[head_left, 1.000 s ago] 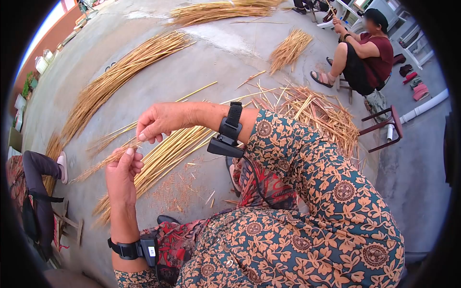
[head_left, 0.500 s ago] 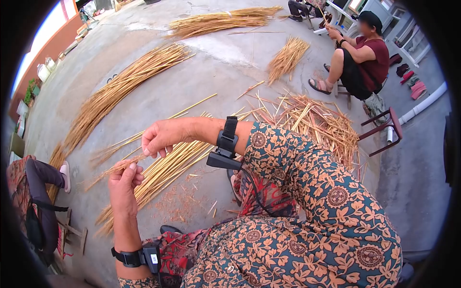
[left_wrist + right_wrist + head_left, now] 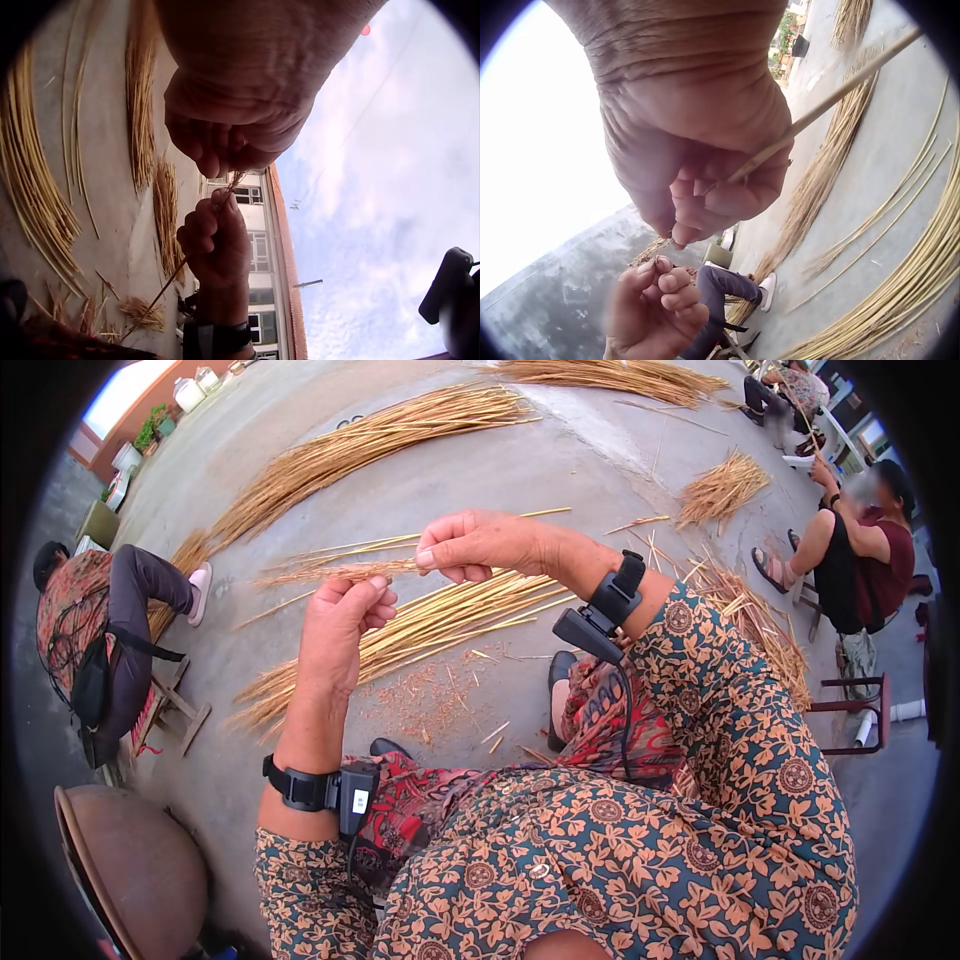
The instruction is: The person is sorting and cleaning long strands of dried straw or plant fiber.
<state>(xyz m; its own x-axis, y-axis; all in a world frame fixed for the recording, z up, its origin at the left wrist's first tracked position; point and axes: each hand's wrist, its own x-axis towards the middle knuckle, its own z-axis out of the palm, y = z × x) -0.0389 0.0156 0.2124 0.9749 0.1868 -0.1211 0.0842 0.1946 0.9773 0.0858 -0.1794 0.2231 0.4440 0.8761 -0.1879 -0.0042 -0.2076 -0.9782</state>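
My left hand (image 3: 340,622) pinches the feathery, dry head (image 3: 385,569) of a straw-coloured plant stalk between thumb and fingers. Just to its right, the fingertips of my right hand (image 3: 492,548) pinch the same stalk close by. In the right wrist view the bare stalk (image 3: 855,79) runs out of the right palm toward the upper right, with the fingers curled over it. The left wrist view has a short bit of the wispy head (image 3: 235,181) spanning the small gap between both hands. Under the hands, a bundle of yellow stalks (image 3: 440,622) lies on the concrete.
Longer bundles (image 3: 340,445) lie farther off, with a short bundle (image 3: 722,490) and a heap of scraps (image 3: 745,615) at the right. People sit left and right. A maroon stool frame (image 3: 850,710) stands at the right, a large round brown vessel (image 3: 150,870) at the lower left.
The head view has swung left, so the scene sits farther right and the brown vessel has come into view. My hands have drawn slightly apart along the stalk, both still pinching.
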